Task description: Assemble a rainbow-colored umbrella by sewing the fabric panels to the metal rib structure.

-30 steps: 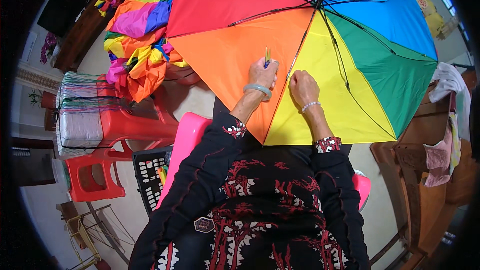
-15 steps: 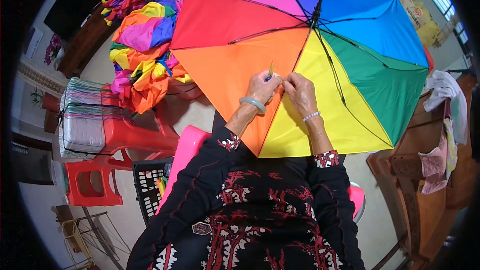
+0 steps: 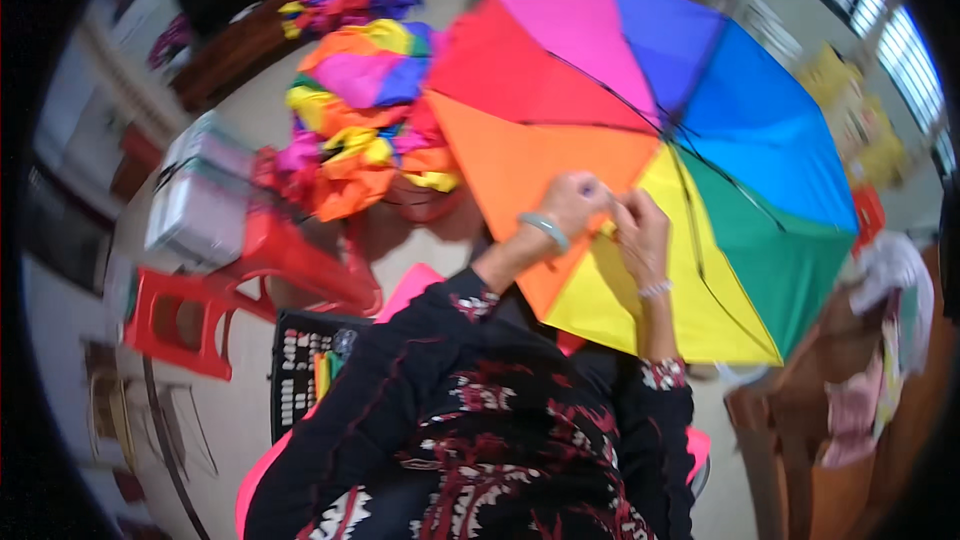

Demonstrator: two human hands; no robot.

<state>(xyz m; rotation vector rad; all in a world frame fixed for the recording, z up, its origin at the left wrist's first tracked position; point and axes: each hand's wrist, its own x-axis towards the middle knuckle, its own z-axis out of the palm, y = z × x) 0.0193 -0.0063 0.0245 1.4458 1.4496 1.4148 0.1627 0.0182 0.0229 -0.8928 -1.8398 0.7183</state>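
In front of me an open umbrella [image 3: 560, 155] with rainbow panels shows its underside, thin black ribs spreading from its hub. My left hand [image 3: 572, 205], a pale bangle at its wrist, is closed above the orange panel. A small dark bluish spot shows at its fingers, too blurred to name. Close beside it my right hand [image 3: 643, 225], with a beaded bracelet, is pinched over the border of the orange and yellow panels. Both hands' fingertips nearly meet. What lies between them is hidden by blur and the fingers.
A heap of multicoloured umbrella cloth [image 3: 365, 90] rises at the left. Beside it, a wrapped bundle [image 3: 205, 195] rests on a red plastic stool [image 3: 300, 260]. A black crate [image 3: 297, 380] stands by my left arm. Wooden furniture [image 3: 800, 440] with draped cloths [image 3: 855, 400] stands at right.
The view has shifted, so the umbrella and the room sit lower and further right. Both hands stay closed and near each other over the orange-yellow border; the pointed thing at my left hand no longer shows clearly.
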